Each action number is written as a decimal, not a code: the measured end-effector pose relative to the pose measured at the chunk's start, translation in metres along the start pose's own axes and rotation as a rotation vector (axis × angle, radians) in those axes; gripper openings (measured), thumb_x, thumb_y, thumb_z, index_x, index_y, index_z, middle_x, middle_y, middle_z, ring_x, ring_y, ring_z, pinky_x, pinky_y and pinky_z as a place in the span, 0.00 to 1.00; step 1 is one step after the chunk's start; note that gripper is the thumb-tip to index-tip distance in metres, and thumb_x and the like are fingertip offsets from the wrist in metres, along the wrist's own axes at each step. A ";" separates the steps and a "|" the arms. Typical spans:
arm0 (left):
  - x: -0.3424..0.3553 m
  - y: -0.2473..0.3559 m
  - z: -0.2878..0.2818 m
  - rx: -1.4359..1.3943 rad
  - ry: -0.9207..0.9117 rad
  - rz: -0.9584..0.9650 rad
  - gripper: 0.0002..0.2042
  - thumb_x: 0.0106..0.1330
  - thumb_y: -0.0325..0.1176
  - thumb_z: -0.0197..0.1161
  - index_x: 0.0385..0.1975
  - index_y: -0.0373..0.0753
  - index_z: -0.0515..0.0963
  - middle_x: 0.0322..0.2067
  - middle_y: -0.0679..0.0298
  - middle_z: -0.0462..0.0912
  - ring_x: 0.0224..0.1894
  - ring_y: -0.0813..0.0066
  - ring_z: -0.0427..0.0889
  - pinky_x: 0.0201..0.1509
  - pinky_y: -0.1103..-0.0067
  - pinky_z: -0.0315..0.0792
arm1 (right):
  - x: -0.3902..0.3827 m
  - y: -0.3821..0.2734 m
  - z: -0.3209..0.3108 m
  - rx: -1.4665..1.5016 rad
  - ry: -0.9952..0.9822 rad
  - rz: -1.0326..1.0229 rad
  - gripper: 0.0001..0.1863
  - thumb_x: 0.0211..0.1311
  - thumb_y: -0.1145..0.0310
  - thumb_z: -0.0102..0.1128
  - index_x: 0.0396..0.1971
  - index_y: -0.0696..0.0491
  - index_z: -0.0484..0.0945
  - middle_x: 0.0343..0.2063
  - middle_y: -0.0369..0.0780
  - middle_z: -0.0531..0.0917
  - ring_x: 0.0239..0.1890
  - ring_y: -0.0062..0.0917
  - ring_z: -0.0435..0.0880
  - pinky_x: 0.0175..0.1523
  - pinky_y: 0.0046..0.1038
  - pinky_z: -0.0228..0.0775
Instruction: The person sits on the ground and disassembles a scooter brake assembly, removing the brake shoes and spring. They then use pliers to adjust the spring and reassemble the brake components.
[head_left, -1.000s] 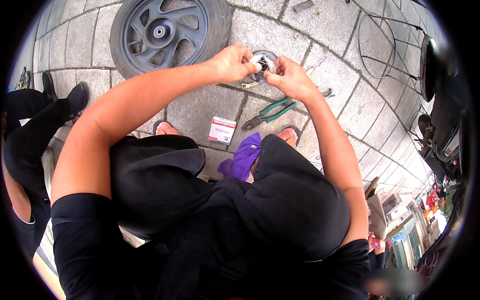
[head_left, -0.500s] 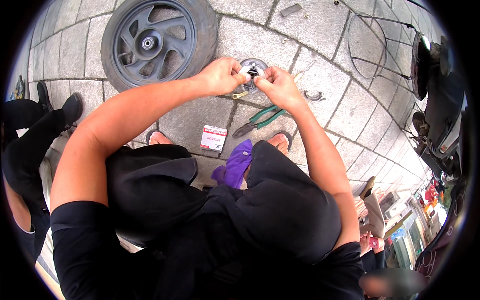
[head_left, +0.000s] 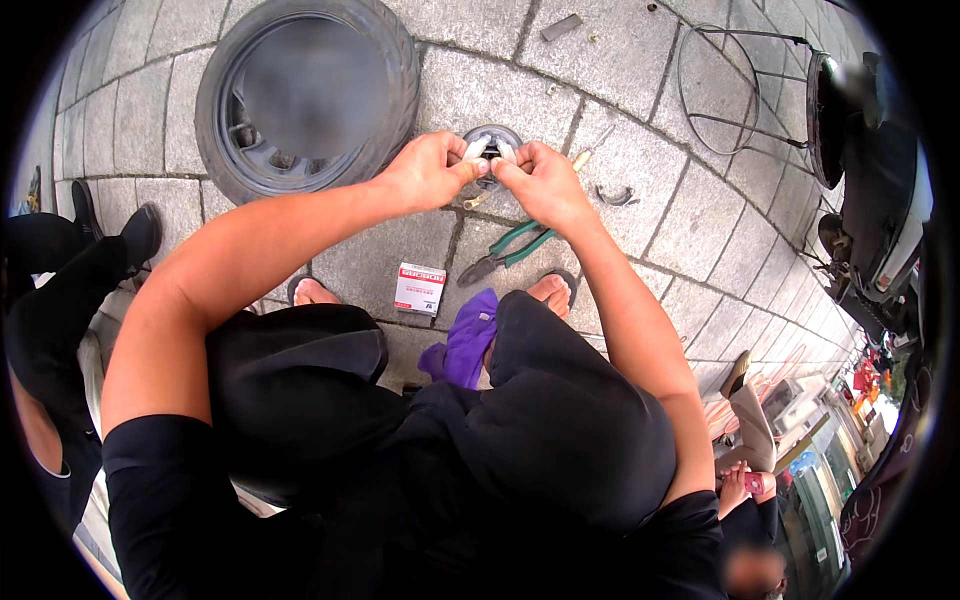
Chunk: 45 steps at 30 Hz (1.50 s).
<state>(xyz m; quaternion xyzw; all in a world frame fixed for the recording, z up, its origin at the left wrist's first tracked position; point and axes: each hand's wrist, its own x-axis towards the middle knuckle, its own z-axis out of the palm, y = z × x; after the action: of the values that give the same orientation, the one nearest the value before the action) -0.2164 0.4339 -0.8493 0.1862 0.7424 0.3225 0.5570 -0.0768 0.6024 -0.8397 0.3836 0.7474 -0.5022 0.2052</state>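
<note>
A round grey brake plate point(head_left: 491, 133) lies on the paving ahead of me, with pale curved brake shoes on it. My left hand point(head_left: 434, 172) pinches the left brake shoe point(head_left: 474, 151) between thumb and fingers. On the opposite side, my right hand point(head_left: 543, 184) grips the right brake shoe point(head_left: 506, 153) the same way. Both thumbs nearly meet over the dark middle of the plate, and the fingers partly hide the shoes. A small brass-coloured part point(head_left: 474, 201) lies just below the plate, close to my left hand.
Left stands a black wheel with tyre point(head_left: 398, 100) flat on the paving. Green-handled pliers point(head_left: 510, 252), a red-and-white box point(head_left: 419, 288), a purple cloth point(head_left: 463, 338), a screwdriver point(head_left: 592, 150) and a dark curved piece point(head_left: 616, 196) lie nearby. A motorbike point(head_left: 875, 200) is at right; people sit at both sides.
The view has shifted slightly, so the ground things sit a little left and lower. Both hands keep their pinch on the brake shoes, with the thumbs slightly closer together.
</note>
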 end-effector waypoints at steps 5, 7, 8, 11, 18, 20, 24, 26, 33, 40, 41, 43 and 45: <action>0.003 -0.004 0.001 -0.062 -0.002 -0.047 0.22 0.72 0.45 0.72 0.49 0.30 0.80 0.38 0.59 0.89 0.41 0.75 0.86 0.46 0.73 0.79 | -0.002 -0.011 0.000 -0.023 0.029 0.009 0.26 0.59 0.50 0.72 0.38 0.62 0.82 0.32 0.46 0.88 0.36 0.31 0.88 0.45 0.33 0.80; 0.002 -0.002 0.001 -0.109 -0.021 -0.081 0.22 0.72 0.46 0.72 0.50 0.31 0.81 0.38 0.60 0.89 0.41 0.75 0.86 0.46 0.74 0.79 | 0.000 -0.014 -0.005 -0.068 0.009 -0.001 0.26 0.59 0.50 0.72 0.38 0.62 0.82 0.32 0.46 0.88 0.36 0.32 0.89 0.45 0.34 0.80; -0.001 0.005 0.000 -0.124 -0.037 -0.109 0.22 0.72 0.47 0.72 0.50 0.31 0.81 0.38 0.60 0.89 0.41 0.75 0.86 0.47 0.74 0.79 | 0.001 -0.014 -0.009 -0.089 0.001 -0.003 0.26 0.59 0.50 0.72 0.38 0.62 0.83 0.32 0.47 0.89 0.37 0.33 0.89 0.45 0.34 0.80; -0.001 0.003 0.004 -0.203 -0.055 -0.153 0.22 0.72 0.48 0.72 0.50 0.32 0.82 0.39 0.61 0.88 0.41 0.75 0.86 0.48 0.75 0.78 | 0.001 -0.019 -0.015 -0.085 -0.042 -0.015 0.25 0.59 0.51 0.71 0.38 0.62 0.83 0.32 0.47 0.89 0.37 0.36 0.90 0.46 0.35 0.80; -0.001 -0.003 0.015 -0.372 -0.018 -0.156 0.18 0.74 0.45 0.70 0.49 0.35 0.82 0.41 0.63 0.87 0.45 0.76 0.85 0.48 0.76 0.77 | -0.001 -0.016 -0.014 -0.168 0.021 -0.177 0.25 0.63 0.53 0.68 0.44 0.62 0.83 0.33 0.51 0.89 0.38 0.42 0.90 0.46 0.39 0.80; -0.003 0.002 0.015 -0.367 -0.015 -0.175 0.17 0.74 0.44 0.70 0.49 0.35 0.82 0.41 0.63 0.87 0.45 0.76 0.85 0.48 0.75 0.78 | -0.003 -0.015 -0.013 -0.156 0.030 -0.183 0.25 0.63 0.53 0.68 0.46 0.62 0.83 0.33 0.51 0.88 0.38 0.42 0.90 0.45 0.39 0.79; 0.001 -0.004 0.016 -0.346 -0.018 -0.204 0.17 0.75 0.44 0.70 0.49 0.35 0.82 0.41 0.63 0.87 0.45 0.75 0.86 0.48 0.75 0.78 | -0.001 -0.017 -0.013 -0.167 0.015 -0.185 0.25 0.64 0.53 0.68 0.45 0.62 0.83 0.33 0.51 0.88 0.38 0.42 0.90 0.45 0.39 0.79; -0.002 0.000 0.016 -0.363 -0.014 -0.207 0.17 0.74 0.44 0.70 0.48 0.35 0.82 0.41 0.63 0.87 0.45 0.74 0.85 0.49 0.75 0.77 | 0.003 -0.012 -0.014 -0.173 0.010 -0.197 0.25 0.64 0.53 0.67 0.45 0.62 0.84 0.33 0.51 0.88 0.38 0.42 0.90 0.46 0.38 0.79; -0.002 -0.005 0.018 -0.383 0.047 -0.134 0.18 0.72 0.44 0.72 0.44 0.31 0.85 0.34 0.62 0.86 0.37 0.77 0.79 0.42 0.74 0.75 | 0.011 -0.008 -0.021 -0.169 -0.085 -0.224 0.24 0.67 0.54 0.65 0.45 0.63 0.84 0.35 0.54 0.89 0.41 0.45 0.90 0.48 0.40 0.79; -0.001 -0.003 0.012 -0.272 0.022 -0.122 0.20 0.72 0.45 0.72 0.47 0.31 0.83 0.36 0.63 0.86 0.39 0.76 0.79 0.46 0.73 0.74 | 0.015 -0.003 -0.022 -0.208 -0.098 -0.294 0.22 0.70 0.55 0.64 0.49 0.61 0.84 0.35 0.50 0.88 0.38 0.37 0.88 0.46 0.37 0.78; -0.002 -0.001 0.010 -0.262 0.006 -0.135 0.19 0.73 0.44 0.71 0.48 0.32 0.83 0.37 0.62 0.86 0.41 0.75 0.79 0.48 0.73 0.74 | 0.015 -0.002 -0.021 -0.203 -0.098 -0.301 0.22 0.71 0.56 0.63 0.49 0.61 0.84 0.35 0.50 0.88 0.38 0.37 0.88 0.46 0.37 0.78; -0.003 0.001 0.010 -0.257 -0.006 -0.142 0.19 0.73 0.44 0.71 0.49 0.32 0.82 0.38 0.62 0.86 0.43 0.75 0.80 0.51 0.74 0.74 | 0.016 0.002 -0.020 -0.202 -0.096 -0.318 0.21 0.71 0.56 0.63 0.49 0.61 0.83 0.36 0.50 0.88 0.39 0.38 0.88 0.47 0.37 0.78; -0.002 0.001 0.011 -0.265 0.001 -0.129 0.19 0.73 0.44 0.71 0.49 0.32 0.82 0.38 0.62 0.86 0.43 0.75 0.80 0.50 0.74 0.74 | 0.018 0.005 -0.021 -0.210 -0.093 -0.337 0.20 0.72 0.57 0.62 0.49 0.60 0.83 0.37 0.51 0.88 0.41 0.40 0.88 0.48 0.38 0.78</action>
<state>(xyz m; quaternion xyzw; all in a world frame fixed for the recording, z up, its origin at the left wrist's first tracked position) -0.2053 0.4367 -0.8487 0.0629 0.7039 0.3815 0.5959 -0.0823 0.6294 -0.8464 0.2062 0.8391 -0.4656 0.1914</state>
